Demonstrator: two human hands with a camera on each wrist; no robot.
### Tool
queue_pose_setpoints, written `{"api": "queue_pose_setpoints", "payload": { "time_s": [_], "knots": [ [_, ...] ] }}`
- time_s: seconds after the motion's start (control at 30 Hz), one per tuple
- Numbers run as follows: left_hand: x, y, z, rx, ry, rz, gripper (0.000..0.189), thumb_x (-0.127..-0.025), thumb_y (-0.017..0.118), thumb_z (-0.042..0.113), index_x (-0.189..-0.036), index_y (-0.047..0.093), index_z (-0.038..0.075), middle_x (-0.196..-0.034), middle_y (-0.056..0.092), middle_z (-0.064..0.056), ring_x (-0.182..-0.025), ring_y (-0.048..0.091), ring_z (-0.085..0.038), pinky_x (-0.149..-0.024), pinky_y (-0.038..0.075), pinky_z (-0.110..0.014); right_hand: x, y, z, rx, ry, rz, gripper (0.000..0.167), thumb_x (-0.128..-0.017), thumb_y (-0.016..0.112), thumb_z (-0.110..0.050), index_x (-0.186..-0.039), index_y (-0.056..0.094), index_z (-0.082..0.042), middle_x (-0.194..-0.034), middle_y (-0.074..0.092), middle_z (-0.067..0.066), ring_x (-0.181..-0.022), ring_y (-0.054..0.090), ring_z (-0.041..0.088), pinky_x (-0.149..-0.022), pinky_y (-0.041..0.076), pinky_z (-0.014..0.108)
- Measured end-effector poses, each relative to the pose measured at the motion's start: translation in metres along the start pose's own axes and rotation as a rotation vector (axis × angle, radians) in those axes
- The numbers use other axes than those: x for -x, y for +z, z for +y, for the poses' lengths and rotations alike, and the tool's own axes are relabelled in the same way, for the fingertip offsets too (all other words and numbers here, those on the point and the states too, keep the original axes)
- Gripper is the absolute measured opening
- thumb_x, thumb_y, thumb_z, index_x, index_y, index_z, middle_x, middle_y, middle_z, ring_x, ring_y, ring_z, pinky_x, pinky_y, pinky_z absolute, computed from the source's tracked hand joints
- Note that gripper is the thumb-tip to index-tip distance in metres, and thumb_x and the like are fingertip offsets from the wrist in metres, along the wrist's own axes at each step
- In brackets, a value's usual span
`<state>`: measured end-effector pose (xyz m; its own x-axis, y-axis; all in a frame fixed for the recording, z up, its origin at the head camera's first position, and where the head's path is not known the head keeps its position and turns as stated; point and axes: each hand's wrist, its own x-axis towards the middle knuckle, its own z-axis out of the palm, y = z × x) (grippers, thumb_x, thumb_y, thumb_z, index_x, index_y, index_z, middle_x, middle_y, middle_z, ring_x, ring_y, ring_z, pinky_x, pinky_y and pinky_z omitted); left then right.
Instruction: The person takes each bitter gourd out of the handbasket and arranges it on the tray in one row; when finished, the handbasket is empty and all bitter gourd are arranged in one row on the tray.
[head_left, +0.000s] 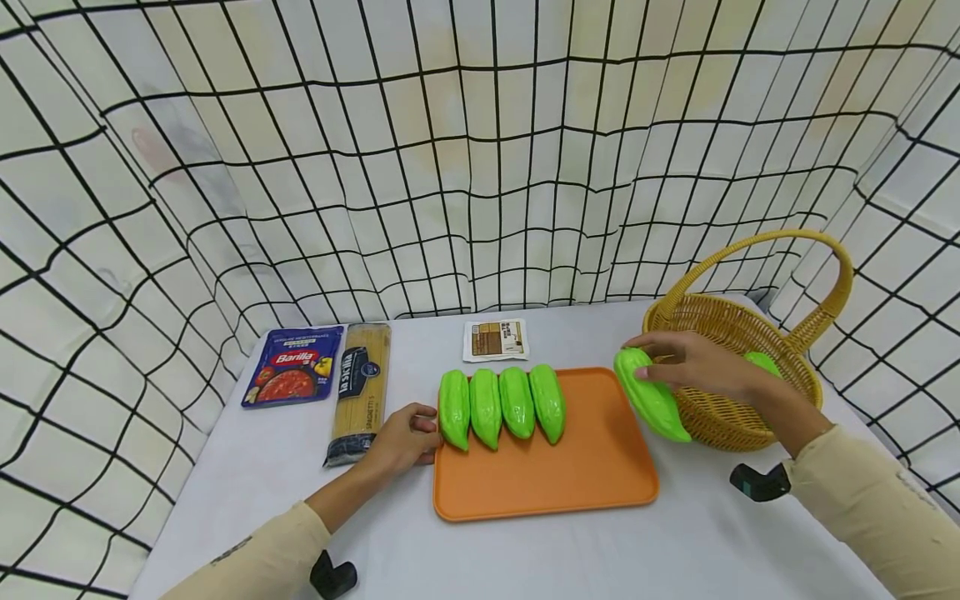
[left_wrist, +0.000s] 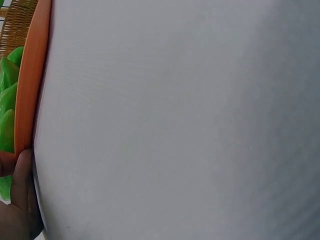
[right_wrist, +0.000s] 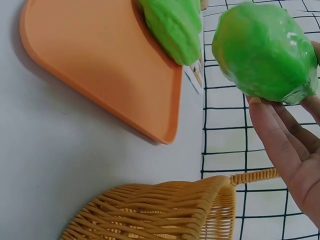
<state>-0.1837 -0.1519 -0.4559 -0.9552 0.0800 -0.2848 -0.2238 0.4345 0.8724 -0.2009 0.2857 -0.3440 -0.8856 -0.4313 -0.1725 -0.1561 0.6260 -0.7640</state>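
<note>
My right hand (head_left: 693,364) grips a long green vegetable with a pointed tip (head_left: 651,398), holding it between the orange tray and the wicker basket (head_left: 731,417). Its rounded, glossy end fills the fingers' grasp in the right wrist view. Four like it, several green vegetables (head_left: 501,404), lie side by side along the back left of the orange tray (head_left: 555,483), tips toward me. At the tray's left edge, my left hand (head_left: 405,437) pinches the rim; its fingers straddle that rim in the left wrist view. Another green vegetable (head_left: 763,362) shows inside the basket, partly behind my right forearm.
Left of the tray lie a spaghetti pack (head_left: 362,392) and a blue Barilla pouch (head_left: 294,367). A small white and brown packet (head_left: 496,340) is behind the tray. The basket's tall handle (head_left: 832,258) arches up at the right. Black-gridded white cloth walls enclose the table.
</note>
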Motion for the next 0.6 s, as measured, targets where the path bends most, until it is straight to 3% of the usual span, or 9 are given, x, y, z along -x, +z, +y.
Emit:
{"api": "queue_pose_setpoints", "payload": {
  "time_s": [0.17,0.6],
  "knots": [
    [0.000,0.000,0.000,-0.010,-0.013,0.006,0.046,-0.088,0.068,0.002,-0.132,0.055,0.000,-0.107,0.057,-0.013,-0.087,0.064,-0.019,-0.068,0.064,-0.029,-0.004,0.004,0.003,-0.048,0.000,0.001,0.053,-0.097,0.066,-0.035,-0.143,0.052,-0.013,-0.138,0.056,0.020,-0.112,0.062,0.027,-0.087,0.062,0.038],
    [-0.002,0.001,-0.001,-0.024,-0.012,0.005,0.046,-0.089,0.067,0.003,-0.133,0.055,0.001,-0.108,0.058,-0.012,-0.088,0.064,-0.019,-0.069,0.064,-0.030,-0.020,0.020,0.006,-0.133,0.035,0.002,0.055,-0.097,0.066,-0.034,-0.144,0.050,-0.009,-0.131,0.056,0.025,-0.100,0.064,0.025,-0.081,0.061,0.035]
  ]
}}
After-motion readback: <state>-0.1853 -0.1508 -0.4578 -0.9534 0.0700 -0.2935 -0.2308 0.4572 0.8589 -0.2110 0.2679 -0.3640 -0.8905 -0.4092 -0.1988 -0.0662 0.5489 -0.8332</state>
